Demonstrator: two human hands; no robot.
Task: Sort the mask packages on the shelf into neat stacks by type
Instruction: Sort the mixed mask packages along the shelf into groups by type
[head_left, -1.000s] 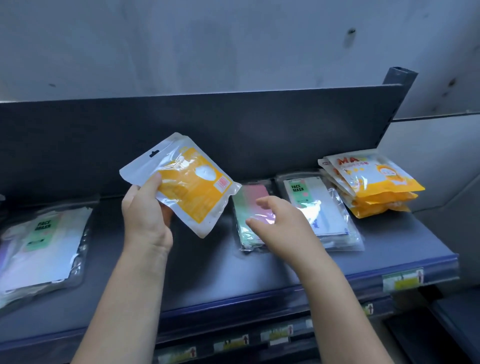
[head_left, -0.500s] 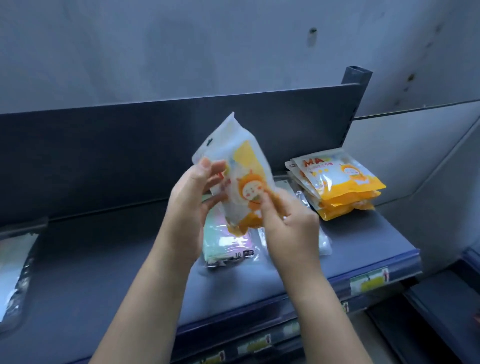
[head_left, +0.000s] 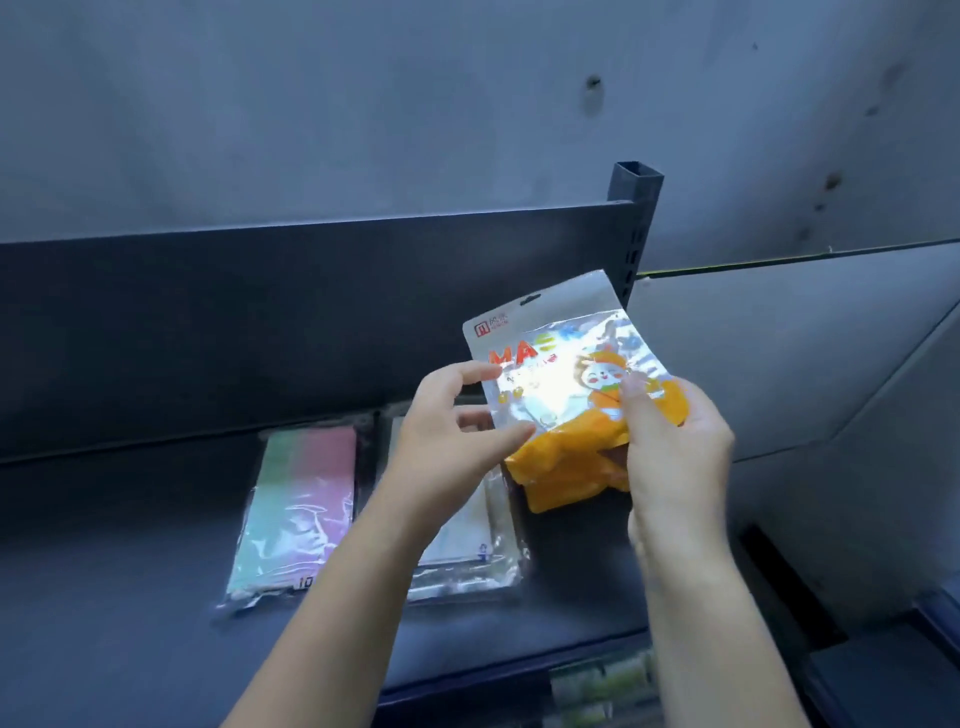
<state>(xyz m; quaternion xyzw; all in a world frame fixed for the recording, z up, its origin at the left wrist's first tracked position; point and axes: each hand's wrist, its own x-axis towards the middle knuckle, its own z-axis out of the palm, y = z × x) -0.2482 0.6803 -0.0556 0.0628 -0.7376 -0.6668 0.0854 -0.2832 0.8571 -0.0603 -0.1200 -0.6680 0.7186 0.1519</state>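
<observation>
Dark shelf (head_left: 130, 597), right end: mask packages.
Right hand (head_left: 675, 447) grips orange package (head_left: 561, 384) aloft; left hand (head_left: 447, 431) spread wide, fingertips touching it.

Two bare forearms entered from the bottom edge, no sleeves visible up to the frame cut. Left hand (head_left: 451, 435) and right hand (head_left: 675, 448) were both ungloved. No rings, watch or wristbands showed on either wrist. Fingernails were short and plain, unpainted as far as visible.
</observation>
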